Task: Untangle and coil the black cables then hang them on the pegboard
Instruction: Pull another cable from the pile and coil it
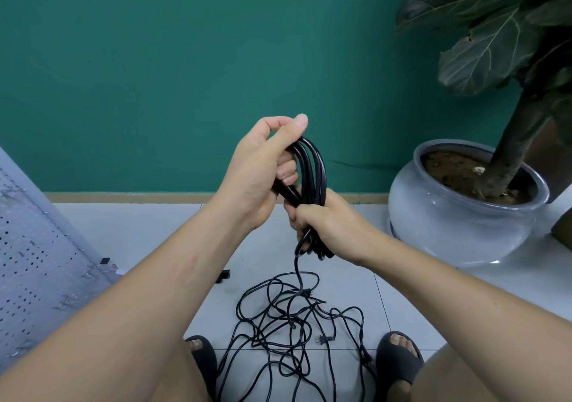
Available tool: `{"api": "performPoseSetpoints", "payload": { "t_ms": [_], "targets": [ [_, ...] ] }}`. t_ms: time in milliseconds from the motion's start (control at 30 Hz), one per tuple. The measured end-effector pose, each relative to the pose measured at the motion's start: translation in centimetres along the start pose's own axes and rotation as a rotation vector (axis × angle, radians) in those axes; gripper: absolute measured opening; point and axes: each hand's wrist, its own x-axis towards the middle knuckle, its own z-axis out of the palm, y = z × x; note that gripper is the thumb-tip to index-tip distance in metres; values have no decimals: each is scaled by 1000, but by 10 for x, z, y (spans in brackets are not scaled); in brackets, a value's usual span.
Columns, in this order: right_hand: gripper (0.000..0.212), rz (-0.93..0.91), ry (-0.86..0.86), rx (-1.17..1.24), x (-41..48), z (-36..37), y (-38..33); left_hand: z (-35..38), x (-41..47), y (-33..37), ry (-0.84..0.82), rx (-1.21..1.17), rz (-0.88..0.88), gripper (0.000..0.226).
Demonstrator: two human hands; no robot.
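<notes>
Loops of black cable [312,166] stand upright between the two hands, in front of a green wall [154,61]. The left hand [253,172] grips the upper part of the coil, with its fingers curled through the loops and its thumb laid over the top. The right hand [328,225] clamps round the lower part of the bundle, just under the left, its fingers wrapped about the strands. From the right hand's grasp one strand drops to a tangled heap [288,327] of more black cable on the white tiled floor [418,293]. The heap lies between the person's feet, which are in dark sandals [399,364]. A two-pin plug [324,338] lies at the heap's right side. The grey pegboard [34,262] leans at the left edge, well apart from the hands, and carries metal hooks [66,301]. Near its foot sits a small black object [223,275], perhaps another plug, though it is too blurred to tell. At the right a pale grey glazed pot [458,225] holds soil and a large-leaved plant [489,39].
</notes>
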Motion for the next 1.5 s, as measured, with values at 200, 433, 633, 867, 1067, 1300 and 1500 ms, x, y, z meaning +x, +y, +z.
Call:
{"api": "performPoseSetpoints", "payload": {
  "t_ms": [200,433,633,867,1067,1300,1500],
  "targets": [
    [20,-56,147,119,0,-23,-4,-10,3,-20,-86,81,-49,40],
    [15,-159,280,265,-6,-45,-15,-11,-13,-77,-370,573,-275,35],
    [7,-184,517,324,-4,-51,-18,7,-44,-116,-420,562,-454,28],
    [7,-152,759,324,8,-57,-10,20,-71,-96,-543,1026,-249,27],
    [10,-110,721,-126,20,-69,1,15,-66,-53,-401,1218,289,17],
    [16,-121,387,-356,22,-43,10,-16,-43,-1,-270,1028,625,11],
    [38,-76,113,-310,8,-14,5,-36,-31,18,-139,943,583,20]
  ]
}}
